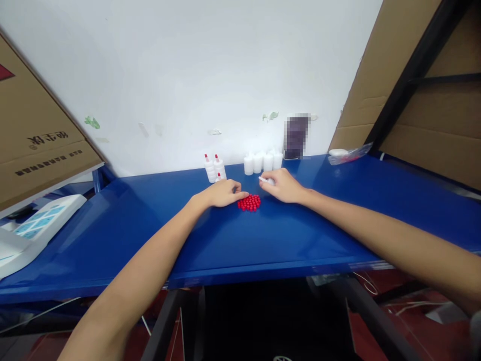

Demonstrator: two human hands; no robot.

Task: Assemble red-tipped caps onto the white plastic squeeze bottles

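Observation:
My left hand (226, 193) is at the left edge of a pile of small red caps (249, 203), fingers curled and thumb reaching over the caps. Whatever is between its fingertips cannot be made out. Just right of the pile, my right hand (283, 185) is closed around a white nozzle-tipped bottle (266, 180). Its narrow tip points left, and most of its body is hidden by the hand. Behind my left hand stand several white bottles (209, 170) with red-capped nozzles, one partly covered by the hand. A group of white bottles (257, 163) without visible red caps stands behind my right hand.
The blue table (285, 240) meets a white wall (188, 75). A phone (296, 138), partly pixelated, leans on it. A clear plastic bag (349, 154) lies at the back right. A white device with blue keys (41, 220) sits left. Cardboard boxes (41, 145) flank both sides.

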